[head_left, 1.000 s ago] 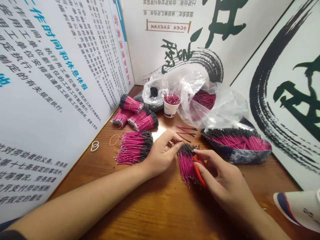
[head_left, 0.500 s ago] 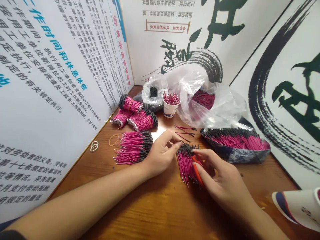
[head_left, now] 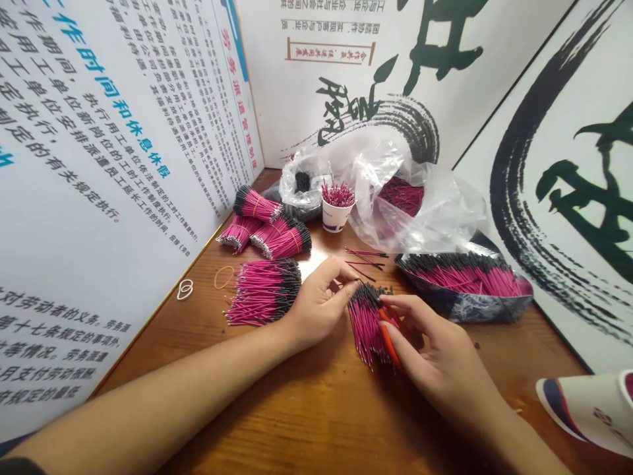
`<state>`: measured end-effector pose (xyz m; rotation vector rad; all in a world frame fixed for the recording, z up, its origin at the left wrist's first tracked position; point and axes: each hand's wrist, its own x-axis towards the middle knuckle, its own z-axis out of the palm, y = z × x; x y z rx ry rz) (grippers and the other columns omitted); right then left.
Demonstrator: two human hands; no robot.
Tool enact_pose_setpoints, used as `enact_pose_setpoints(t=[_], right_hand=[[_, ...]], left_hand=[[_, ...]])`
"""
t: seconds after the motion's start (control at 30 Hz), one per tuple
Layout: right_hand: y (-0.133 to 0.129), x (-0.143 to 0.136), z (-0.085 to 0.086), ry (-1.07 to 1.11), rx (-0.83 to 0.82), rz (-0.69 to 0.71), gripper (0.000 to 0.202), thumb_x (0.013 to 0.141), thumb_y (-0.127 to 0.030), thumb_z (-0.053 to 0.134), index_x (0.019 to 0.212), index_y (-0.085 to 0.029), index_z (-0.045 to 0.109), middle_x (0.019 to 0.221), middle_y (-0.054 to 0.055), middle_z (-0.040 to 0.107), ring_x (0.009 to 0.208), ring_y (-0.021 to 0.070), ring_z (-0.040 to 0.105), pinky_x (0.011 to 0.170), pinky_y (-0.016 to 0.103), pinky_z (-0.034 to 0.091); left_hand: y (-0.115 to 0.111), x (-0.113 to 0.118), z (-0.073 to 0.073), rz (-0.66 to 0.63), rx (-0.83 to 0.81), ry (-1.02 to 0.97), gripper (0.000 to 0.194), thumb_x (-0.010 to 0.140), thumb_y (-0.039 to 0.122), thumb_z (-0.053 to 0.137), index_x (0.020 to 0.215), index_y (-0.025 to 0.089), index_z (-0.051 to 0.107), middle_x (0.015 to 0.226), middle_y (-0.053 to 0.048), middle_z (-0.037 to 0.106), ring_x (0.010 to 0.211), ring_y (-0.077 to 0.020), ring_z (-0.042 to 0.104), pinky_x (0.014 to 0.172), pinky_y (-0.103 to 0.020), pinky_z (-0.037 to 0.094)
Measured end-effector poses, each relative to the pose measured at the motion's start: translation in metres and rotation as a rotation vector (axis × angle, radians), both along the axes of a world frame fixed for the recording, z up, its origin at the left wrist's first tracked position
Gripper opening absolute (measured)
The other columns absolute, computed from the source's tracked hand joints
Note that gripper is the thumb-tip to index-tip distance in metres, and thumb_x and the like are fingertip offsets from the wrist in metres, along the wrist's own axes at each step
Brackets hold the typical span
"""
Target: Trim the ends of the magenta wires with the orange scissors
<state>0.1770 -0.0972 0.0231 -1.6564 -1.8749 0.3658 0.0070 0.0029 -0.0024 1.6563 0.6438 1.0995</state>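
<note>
With thumb and forefinger pinched together, my left hand (head_left: 324,297) holds a thin wire whose dark end just shows at the fingertips; the rest is hidden. My right hand (head_left: 435,336) is closed around orange-handled pliers (head_left: 390,340), with their dark jaws among the black ends of a loose pile of pink wires (head_left: 363,330). That pile lies on the table between both hands. Left of my left hand is a neat stack of pink wires (head_left: 254,297) with black sleeves, close to the wrist. A few single wires (head_left: 366,254) lie just beyond my fingertips.
Banded wire bundles (head_left: 284,239) are heaped at the back left, near a rubber band (head_left: 224,278) and white rings (head_left: 184,289). Behind stand a paper cup of wires (head_left: 337,214) and a plastic bag (head_left: 430,218). A dark tray (head_left: 475,307) holds more wires; another cup (head_left: 583,409) is front right.
Almost nothing differs. Both hands keep their place and grip; the whole view has shifted very slightly.
</note>
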Motion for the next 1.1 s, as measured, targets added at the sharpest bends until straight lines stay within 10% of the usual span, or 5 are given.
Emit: enact_pose_setpoints(t=[1.1], right_hand=[[-0.0001,0.0022,-0.0026,-0.023,0.034,-0.015,0.024,0.092,-0.027,0.053,0.114,-0.021,0.062,0.082,0.004,0.072,0.060,0.0167,0.066,0.054,0.027,0.050]], left_hand=[[0.0007,-0.0004,0.0003,-0.005,0.001,0.010,0.008,0.089,0.021,0.056,0.082,0.018,0.056,0.080,-0.001,0.054,0.074,-0.0138,0.051,0.070,-0.027,0.042]])
